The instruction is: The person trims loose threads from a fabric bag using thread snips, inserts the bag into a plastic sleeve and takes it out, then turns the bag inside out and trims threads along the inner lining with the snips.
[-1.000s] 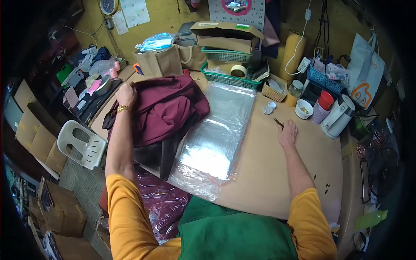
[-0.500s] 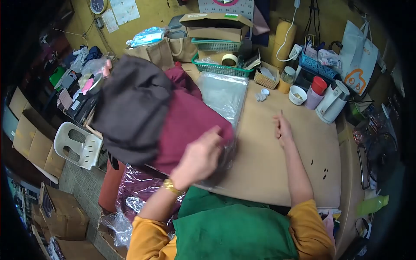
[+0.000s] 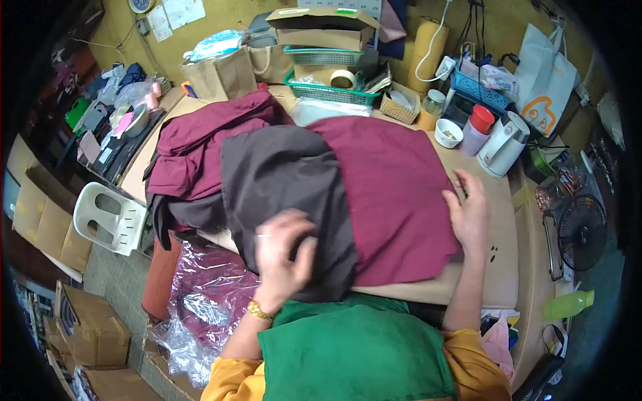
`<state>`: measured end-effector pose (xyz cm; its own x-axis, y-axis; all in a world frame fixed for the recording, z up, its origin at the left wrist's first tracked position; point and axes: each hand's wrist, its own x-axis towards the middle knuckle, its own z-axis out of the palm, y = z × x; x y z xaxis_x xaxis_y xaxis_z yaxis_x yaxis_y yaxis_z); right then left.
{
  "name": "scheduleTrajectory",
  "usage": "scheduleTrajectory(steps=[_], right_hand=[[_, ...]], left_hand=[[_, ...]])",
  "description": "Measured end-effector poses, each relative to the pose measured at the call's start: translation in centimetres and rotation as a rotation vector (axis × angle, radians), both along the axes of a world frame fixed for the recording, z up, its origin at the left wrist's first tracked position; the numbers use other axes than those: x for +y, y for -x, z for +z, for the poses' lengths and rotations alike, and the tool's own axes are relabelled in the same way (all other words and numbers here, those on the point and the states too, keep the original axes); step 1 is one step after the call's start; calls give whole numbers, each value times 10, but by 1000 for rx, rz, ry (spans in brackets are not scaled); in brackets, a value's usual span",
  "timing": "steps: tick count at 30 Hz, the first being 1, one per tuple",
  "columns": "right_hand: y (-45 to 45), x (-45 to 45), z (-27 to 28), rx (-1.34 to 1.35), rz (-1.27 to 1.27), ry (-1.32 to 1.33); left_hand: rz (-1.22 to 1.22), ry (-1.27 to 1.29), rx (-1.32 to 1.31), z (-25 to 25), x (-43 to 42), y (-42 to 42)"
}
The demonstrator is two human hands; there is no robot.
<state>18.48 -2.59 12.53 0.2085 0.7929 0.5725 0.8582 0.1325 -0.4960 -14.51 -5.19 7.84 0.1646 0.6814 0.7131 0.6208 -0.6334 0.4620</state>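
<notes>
A garment piece, part dark grey cloth (image 3: 287,174) and part maroon cloth (image 3: 394,194), lies spread across the table (image 3: 491,230). Above the grey part is my left hand (image 3: 284,250), slightly blurred, fingers apart and holding nothing. My right hand (image 3: 470,208) is at the right edge of the maroon part, its fingers spread and curved, with nothing visible in it. A bunched maroon garment (image 3: 194,150) lies to the left. The plastic sheets (image 3: 328,109) show only at their far end, behind the spread cloth.
Green baskets (image 3: 331,92) with a cardboard box (image 3: 321,33) on top stand at the back. A white bowl (image 3: 448,134), a red-lidded container (image 3: 479,123) and a kettle (image 3: 503,146) are at the back right. A white chair (image 3: 110,217) stands left, a fan (image 3: 580,232) right.
The grey and maroon piece has come over from the left pile and now covers most of the plastic sheets. My left hand has let go of the cloth. The dark tool at my right hand no longer shows.
</notes>
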Motion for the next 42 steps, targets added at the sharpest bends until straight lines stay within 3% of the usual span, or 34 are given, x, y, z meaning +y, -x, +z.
scheduleTrajectory(steps=[1, 2, 3, 6, 7, 9, 13, 17, 19, 24, 29, 31, 33, 34, 35, 37, 39, 40, 42], right_hand=[[0, -6, 4, -3, -12, -2], [1, -12, 5, 196, 20, 42], [1, -16, 4, 395, 55, 88], [16, -15, -38, 593, 225, 286], [9, -8, -74, 70, 271, 170], [-6, -12, -124, -214, 267, 357], [-30, -33, -124, -275, 274, 490], [-49, -40, -119, -229, 329, 620], [-53, -41, -117, -215, 348, 646], [-55, -43, -130, -200, 366, 574], [-60, -36, -118, -221, 374, 611], [-52, -27, -88, -250, 398, 633], [-21, -17, -36, 240, 462, 489], [-11, -8, -32, 193, 549, 304], [-1, 1, -29, 132, 625, 116], [37, -1, 6, 479, 651, 183], [58, 15, 4, 665, 807, 285], [63, 25, 3, 628, 855, 430], [68, 49, -27, 550, 986, 436]], left_hand=[[207, -21, -35, -4, 4, 10], [374, 4, 6, -18, 11, 26], [421, 82, -14, -28, 19, 39], [407, 276, -68, -59, 37, 54], [376, 334, -94, -63, 41, 52], [317, 312, -55, -66, 45, 43], [183, 612, -227, -60, 59, 34], [43, 656, -269, -88, 117, 39], [-7, 817, -387, -79, 137, 23], [332, 428, 276, -88, 189, -8], [190, 712, 312, -83, 215, -12], [-180, 783, -351, -83, 210, -14], [-338, 663, -532, -49, 166, -29], [-436, 680, -695, -26, 135, -44], [-529, 776, -722, -16, 115, -47], [-573, 828, -780, -8, 77, -58], [-686, 860, -864, -15, 55, -60], [-678, 877, -882, -17, 49, -60], [-653, 910, -871, -27, 42, -49]])
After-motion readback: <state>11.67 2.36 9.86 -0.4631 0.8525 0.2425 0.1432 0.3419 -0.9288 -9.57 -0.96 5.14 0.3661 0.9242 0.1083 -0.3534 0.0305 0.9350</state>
